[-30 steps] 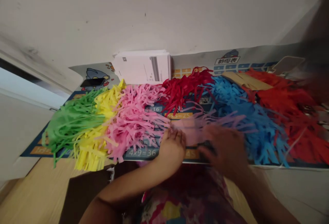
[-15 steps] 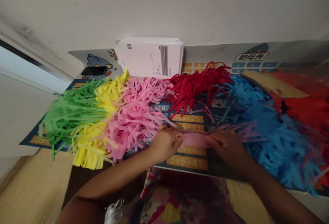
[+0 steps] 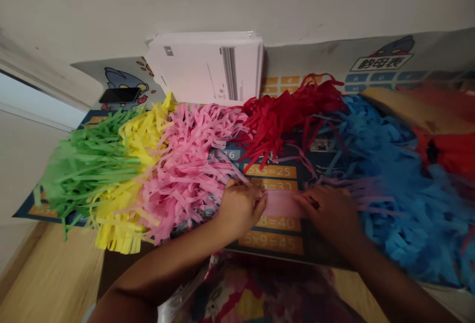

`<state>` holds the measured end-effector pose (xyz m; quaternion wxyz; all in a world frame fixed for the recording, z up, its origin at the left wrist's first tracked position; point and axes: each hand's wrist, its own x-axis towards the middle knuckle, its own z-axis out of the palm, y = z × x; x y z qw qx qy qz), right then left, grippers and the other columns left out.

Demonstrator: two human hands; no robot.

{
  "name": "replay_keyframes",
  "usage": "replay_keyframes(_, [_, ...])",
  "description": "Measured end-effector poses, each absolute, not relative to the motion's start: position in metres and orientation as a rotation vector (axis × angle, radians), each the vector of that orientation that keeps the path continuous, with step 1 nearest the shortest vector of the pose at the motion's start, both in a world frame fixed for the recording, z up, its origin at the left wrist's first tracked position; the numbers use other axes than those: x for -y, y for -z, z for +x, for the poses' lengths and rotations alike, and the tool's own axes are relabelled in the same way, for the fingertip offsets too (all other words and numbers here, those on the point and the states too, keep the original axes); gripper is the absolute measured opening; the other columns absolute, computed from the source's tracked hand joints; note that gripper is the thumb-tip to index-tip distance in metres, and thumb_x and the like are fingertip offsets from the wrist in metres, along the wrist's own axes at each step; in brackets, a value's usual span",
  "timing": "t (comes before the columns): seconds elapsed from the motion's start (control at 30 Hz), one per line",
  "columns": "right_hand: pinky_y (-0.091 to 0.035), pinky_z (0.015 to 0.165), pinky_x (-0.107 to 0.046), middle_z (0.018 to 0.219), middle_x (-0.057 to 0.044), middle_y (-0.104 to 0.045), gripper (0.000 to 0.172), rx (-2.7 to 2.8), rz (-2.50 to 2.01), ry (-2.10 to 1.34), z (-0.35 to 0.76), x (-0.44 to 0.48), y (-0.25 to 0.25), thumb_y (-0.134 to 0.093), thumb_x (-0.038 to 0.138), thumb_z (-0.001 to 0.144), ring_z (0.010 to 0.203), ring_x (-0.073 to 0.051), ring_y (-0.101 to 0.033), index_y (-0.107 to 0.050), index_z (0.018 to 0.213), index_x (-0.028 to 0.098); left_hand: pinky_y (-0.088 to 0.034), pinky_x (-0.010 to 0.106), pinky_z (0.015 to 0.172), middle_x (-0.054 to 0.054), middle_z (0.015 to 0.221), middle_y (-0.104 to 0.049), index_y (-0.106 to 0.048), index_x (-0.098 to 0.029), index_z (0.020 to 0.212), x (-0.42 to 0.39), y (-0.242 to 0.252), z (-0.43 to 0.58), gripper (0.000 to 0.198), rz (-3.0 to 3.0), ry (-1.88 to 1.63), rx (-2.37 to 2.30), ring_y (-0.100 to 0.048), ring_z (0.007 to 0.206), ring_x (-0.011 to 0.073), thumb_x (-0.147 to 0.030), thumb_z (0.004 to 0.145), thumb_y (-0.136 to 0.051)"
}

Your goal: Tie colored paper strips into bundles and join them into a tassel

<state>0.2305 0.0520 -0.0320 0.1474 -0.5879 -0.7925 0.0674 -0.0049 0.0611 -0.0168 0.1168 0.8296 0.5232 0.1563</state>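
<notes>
Between my two hands a pink tissue paper fringe (image 3: 282,203) is stretched flat over the printed mat (image 3: 293,170). My left hand (image 3: 240,208) pinches its left end, and my right hand (image 3: 330,209) grips the right end. Loose pale pink strips stick out past both hands. Left of my left hand lies a heap of pink tissue fringes (image 3: 185,184). Just beyond my right hand are blue tissue fringes (image 3: 393,169). A dark red fringe bunch (image 3: 289,115) lies behind my hands.
Yellow fringes (image 3: 143,137) and green fringes (image 3: 85,162) lie at the left. A stack of white printed cards (image 3: 208,68) leans on the wall, with a black phone (image 3: 119,95) beside it. At the right are a tan paper piece (image 3: 415,110) and orange-red fringes (image 3: 449,150).
The view has shifted a little closer. Both hands still hold the pink fringe; the stretch of it between them looks flatter and turned more toward me.
</notes>
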Motion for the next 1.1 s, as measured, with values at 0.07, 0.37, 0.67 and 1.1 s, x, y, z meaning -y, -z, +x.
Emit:
replay_keyframes(0.07, [-0.023, 0.067, -0.035, 0.066, -0.003, -0.067, 0.046, 2.278, -1.713, -0.197, 0.230, -0.053, 0.032, -0.047, 0.047, 0.100, 0.068, -0.021, -0.058, -0.063, 0.065, 0.022, -0.041, 0.035, 0.070, 0.001, 0.057, -0.067, -0.065, -0.019, 0.069, -0.062, 0.017, -0.005, 0.026, 2.422, -0.459, -1.529, -0.063, 0.056, 0.0175, -0.029, 0.092, -0.058])
replay_keyframes(0.37, [-0.024, 0.067, -0.035, 0.068, -0.003, -0.068, 0.044, 2.281, -1.743, -0.186, 0.228, -0.053, 0.035, -0.048, 0.047, 0.099, 0.070, -0.021, -0.059, -0.060, 0.064, 0.022, -0.041, 0.036, 0.071, 0.001, 0.060, -0.067, -0.064, -0.019, 0.074, -0.062, 0.020, -0.005, 0.023, 2.423, -0.342, -1.547, -0.063, 0.059, 0.0181, -0.030, 0.092, -0.058])
replay_keyframes(0.67, [-0.035, 0.086, -0.041, 0.102, -0.010, -0.073, 0.018, 2.350, -1.425, 0.073, 0.239, -0.040, 0.010, -0.051, 0.022, 0.093, 0.095, -0.026, -0.065, -0.068, 0.100, 0.018, -0.039, 0.042, 0.092, 0.008, 0.101, -0.069, -0.065, -0.018, 0.104, -0.064, 0.001, -0.005, 0.018, 3.054, -0.215, -0.940, -0.059, 0.098, 0.0234, -0.019, 0.099, -0.047])
replay_keyframes(1.1, [-0.036, 0.089, -0.038, 0.085, -0.004, -0.075, 0.017, 2.490, -1.264, -0.342, 0.243, -0.060, 0.011, -0.061, 0.024, 0.087, 0.078, -0.020, -0.064, -0.070, 0.100, 0.019, -0.033, 0.058, 0.104, 0.011, 0.095, -0.072, -0.068, -0.012, 0.097, -0.060, -0.001, 0.003, 0.018, 3.008, -0.186, -1.087, -0.065, 0.088, 0.0264, -0.022, 0.090, -0.055])
